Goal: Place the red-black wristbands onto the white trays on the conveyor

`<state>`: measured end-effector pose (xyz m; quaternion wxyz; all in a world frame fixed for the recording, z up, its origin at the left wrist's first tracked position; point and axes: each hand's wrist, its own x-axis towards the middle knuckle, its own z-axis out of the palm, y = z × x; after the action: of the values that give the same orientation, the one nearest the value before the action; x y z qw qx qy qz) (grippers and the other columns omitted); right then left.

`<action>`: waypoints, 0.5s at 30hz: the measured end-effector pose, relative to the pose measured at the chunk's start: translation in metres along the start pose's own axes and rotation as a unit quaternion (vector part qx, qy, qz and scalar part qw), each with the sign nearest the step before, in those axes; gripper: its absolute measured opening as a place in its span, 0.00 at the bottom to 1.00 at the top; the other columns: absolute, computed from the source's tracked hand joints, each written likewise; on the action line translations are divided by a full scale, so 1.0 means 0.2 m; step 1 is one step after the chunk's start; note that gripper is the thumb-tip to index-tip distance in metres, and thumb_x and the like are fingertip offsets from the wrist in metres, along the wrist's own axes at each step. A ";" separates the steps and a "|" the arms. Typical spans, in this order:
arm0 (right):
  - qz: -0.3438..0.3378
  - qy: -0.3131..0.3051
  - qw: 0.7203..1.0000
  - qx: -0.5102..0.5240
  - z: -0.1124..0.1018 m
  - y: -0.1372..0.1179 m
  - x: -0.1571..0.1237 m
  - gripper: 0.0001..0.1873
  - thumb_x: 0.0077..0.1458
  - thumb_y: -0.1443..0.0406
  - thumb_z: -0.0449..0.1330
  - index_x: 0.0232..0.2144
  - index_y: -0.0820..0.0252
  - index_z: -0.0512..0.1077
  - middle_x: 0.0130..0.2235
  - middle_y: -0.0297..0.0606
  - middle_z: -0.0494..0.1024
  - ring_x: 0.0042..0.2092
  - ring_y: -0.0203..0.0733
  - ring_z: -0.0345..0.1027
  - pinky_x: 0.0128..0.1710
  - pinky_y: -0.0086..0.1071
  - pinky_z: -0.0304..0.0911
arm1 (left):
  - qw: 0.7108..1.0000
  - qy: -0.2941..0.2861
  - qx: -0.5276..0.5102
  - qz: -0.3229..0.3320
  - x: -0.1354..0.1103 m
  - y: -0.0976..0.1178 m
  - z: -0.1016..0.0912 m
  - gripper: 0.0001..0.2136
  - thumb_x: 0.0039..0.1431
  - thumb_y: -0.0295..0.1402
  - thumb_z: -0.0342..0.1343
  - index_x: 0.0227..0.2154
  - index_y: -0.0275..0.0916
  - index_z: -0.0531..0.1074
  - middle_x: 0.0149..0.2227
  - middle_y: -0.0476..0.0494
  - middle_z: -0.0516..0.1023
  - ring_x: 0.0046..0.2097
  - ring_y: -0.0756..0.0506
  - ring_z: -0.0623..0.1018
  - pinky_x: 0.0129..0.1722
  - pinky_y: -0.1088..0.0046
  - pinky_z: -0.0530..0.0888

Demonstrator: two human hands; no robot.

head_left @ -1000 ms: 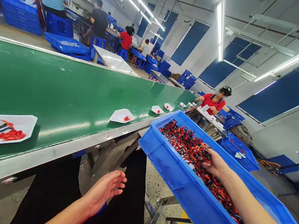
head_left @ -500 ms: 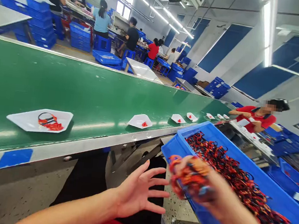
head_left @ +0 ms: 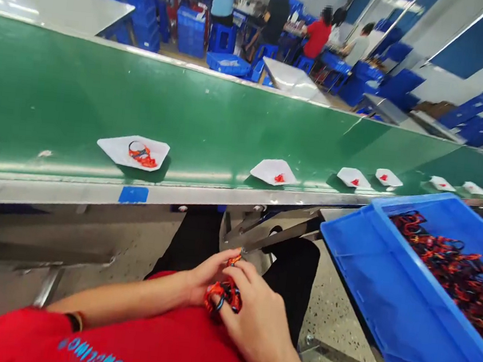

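Observation:
Just above my lap, a bunch of red, orange and black looped bands (head_left: 226,296) sits between my two hands. My right hand (head_left: 257,309) closes over it from the right, thumb and fingers curled on the bands. From the left, my left hand (head_left: 203,275) cups the same bunch; its fingers are bent round it and partly hidden behind my right hand. Many more such bands (head_left: 449,255) lie heaped in a blue crate (head_left: 397,295) at my right. On the green conveyor belt (head_left: 218,109), a white tray (head_left: 118,148) holds one looped band and some red pieces.
More white trays with small red pieces, such as one nearby (head_left: 266,171), line the belt to the right. A metal rail (head_left: 205,199) edges the belt in front of my knees. Beyond it stand pale tables (head_left: 61,4), stacked blue crates and several seated people.
My right hand has come left from beside the crate with the bunch and met my left hand. My left hand, spread before, is now curled on the bands. The view has turned right and down.

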<state>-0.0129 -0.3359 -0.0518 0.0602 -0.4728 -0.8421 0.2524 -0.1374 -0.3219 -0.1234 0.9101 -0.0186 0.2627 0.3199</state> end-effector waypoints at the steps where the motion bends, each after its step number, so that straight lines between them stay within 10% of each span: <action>1: 0.000 0.012 1.000 0.000 -0.01 0.01 -0.01 0.15 0.51 0.63 0.59 0.43 0.50 0.68 0.49 0.35 0.71 0.46 0.46 0.67 0.41 0.37 0.66 | 1.000 -0.008 0.001 -0.022 0.01 0.00 0.00 0.17 0.53 0.47 0.52 0.23 0.35 0.70 0.21 0.47 0.74 0.25 0.48 0.75 0.29 0.74 0.71; 15: -0.068 0.113 0.986 0.105 0.04 0.11 -0.06 0.07 0.56 0.66 0.56 0.37 0.54 0.72 0.39 0.37 0.76 0.42 0.41 0.68 0.43 0.36 0.64 | 0.997 -0.023 0.043 -0.064 0.09 0.00 -0.06 0.19 0.55 0.48 0.50 0.27 0.34 0.71 0.22 0.45 0.76 0.24 0.49 0.74 0.25 0.75 0.69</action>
<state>0.0083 -0.3389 -0.0674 0.2208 -0.4312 -0.8289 0.2798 -0.1320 -0.3137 -0.1413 0.9343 0.0110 0.2539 0.2502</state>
